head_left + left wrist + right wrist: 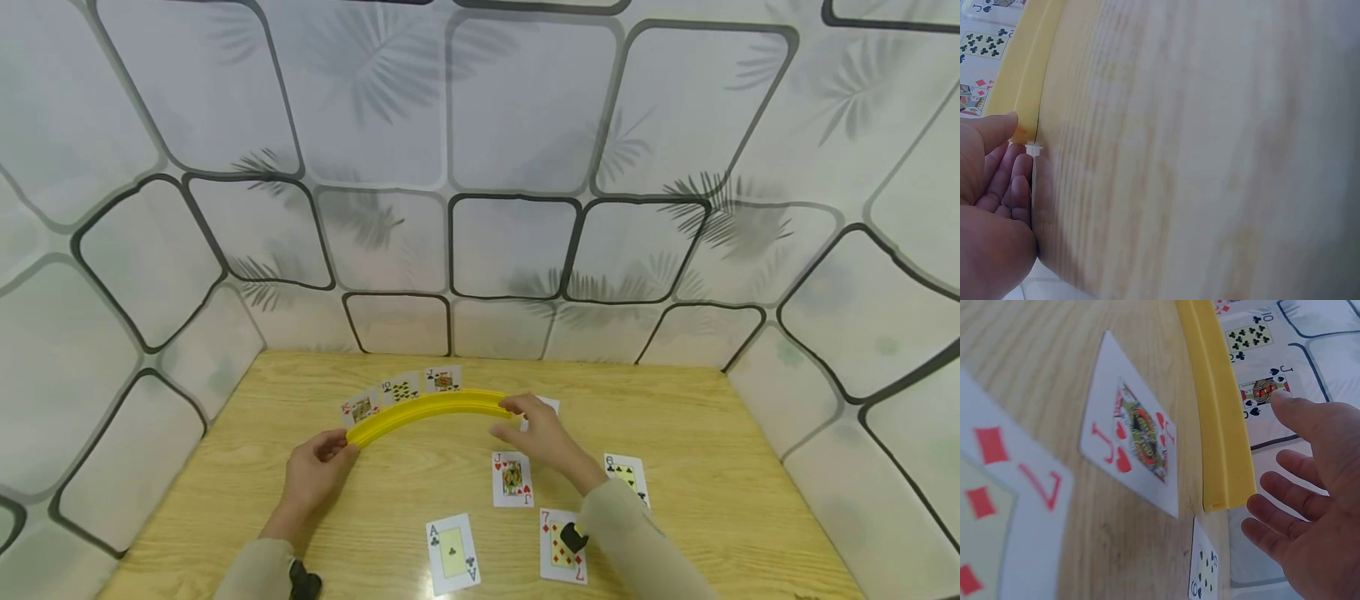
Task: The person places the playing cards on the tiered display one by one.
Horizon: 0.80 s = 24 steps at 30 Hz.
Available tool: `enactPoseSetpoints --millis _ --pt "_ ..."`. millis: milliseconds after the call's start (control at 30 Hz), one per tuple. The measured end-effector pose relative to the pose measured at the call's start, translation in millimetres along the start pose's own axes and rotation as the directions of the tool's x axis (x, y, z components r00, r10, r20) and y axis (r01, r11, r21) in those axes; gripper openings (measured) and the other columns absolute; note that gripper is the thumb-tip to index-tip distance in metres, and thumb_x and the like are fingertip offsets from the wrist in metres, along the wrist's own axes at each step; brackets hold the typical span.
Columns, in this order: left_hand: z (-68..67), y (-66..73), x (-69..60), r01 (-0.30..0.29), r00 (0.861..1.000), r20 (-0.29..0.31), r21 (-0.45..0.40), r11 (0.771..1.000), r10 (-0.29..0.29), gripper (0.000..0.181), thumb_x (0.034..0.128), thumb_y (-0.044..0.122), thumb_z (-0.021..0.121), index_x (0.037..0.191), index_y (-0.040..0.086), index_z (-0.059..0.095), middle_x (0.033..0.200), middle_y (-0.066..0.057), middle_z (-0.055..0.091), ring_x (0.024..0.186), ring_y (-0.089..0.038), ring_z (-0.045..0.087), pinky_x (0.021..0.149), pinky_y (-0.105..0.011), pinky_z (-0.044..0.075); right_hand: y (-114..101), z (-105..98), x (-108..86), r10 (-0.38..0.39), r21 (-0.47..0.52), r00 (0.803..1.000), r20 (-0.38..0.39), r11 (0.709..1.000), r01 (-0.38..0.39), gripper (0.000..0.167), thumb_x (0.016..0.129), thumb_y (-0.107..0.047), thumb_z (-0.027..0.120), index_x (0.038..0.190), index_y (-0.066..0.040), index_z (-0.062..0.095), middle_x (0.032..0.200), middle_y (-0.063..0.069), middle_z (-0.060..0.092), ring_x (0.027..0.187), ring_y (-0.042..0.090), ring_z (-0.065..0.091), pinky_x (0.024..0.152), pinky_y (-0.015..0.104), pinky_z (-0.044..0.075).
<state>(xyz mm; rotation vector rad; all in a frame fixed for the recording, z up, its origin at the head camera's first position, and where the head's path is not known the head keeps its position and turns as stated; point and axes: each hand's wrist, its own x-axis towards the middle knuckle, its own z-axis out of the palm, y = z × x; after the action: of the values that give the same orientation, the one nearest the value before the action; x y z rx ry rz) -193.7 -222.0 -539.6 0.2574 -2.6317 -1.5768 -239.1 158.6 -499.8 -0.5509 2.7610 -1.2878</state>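
Observation:
My left hand [317, 477] pinches the left end of a curved yellow card holder [427, 407]; in the left wrist view its thumb lies on the holder [1019, 81]. At the right end is my right hand [549, 435], fingers spread and relaxed; the right wrist view shows this hand [1322, 500] beside the holder's end [1225, 437], holding nothing. Along the holder's far side are a face card with red marks [362, 408], a ten of clubs [401, 388] and a jack of spades [443, 379]. Another card [551, 403] is partly hidden behind my right hand.
Nearer me on the wooden table [375, 533] lie a jack of hearts [512, 480], an ace of clubs [453, 553], a seven of diamonds [558, 557] and a six of clubs [626, 477], partly covered by my right sleeve. Patterned walls [510, 250] enclose the back and sides.

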Motion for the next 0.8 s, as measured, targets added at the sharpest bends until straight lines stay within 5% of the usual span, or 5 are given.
enactPoseSetpoints --millis 200,400,800 --pt "0.0 -1.1 0.2 -0.004 1.000 -0.002 0.012 1.000 0.004 0.040 0.1007 0.016 0.071 0.135 -0.004 0.066 0.122 -0.021 0.071 0.096 -0.015 0.062 0.078 -0.015 0.051 5.2 -1.3 -16.1 -0.002 -0.054 1.000 0.016 0.999 0.003 0.050 0.097 -0.030 0.078 0.136 0.000 0.066 0.142 0.019 0.063 0.138 0.045 0.053 0.114 0.063 0.044" --pt "0.1 -2.8 1.0 -0.020 1.000 -0.006 0.019 1.000 0.020 0.039 0.1001 0.014 0.072 0.133 -0.005 0.067 0.121 -0.021 0.072 0.094 -0.013 0.062 0.077 -0.015 0.051 10.2 -0.5 -33.6 -0.030 -0.159 0.997 0.065 0.986 0.040 0.056 0.095 -0.038 0.079 0.137 -0.003 0.066 0.140 0.016 0.063 0.129 0.038 0.060 0.109 0.059 0.049" --pt "0.7 -5.5 2.7 -0.030 0.999 -0.015 0.028 0.999 0.031 0.038 0.0995 0.013 0.073 0.132 -0.005 0.068 0.119 -0.022 0.072 0.092 -0.010 0.061 0.077 -0.014 0.051 27.1 3.1 -56.9 -0.018 -0.279 0.993 0.115 0.959 0.049 0.082 0.086 -0.050 0.085 0.149 -0.006 0.057 0.157 0.025 0.046 0.145 0.048 0.045 0.118 0.064 0.039"
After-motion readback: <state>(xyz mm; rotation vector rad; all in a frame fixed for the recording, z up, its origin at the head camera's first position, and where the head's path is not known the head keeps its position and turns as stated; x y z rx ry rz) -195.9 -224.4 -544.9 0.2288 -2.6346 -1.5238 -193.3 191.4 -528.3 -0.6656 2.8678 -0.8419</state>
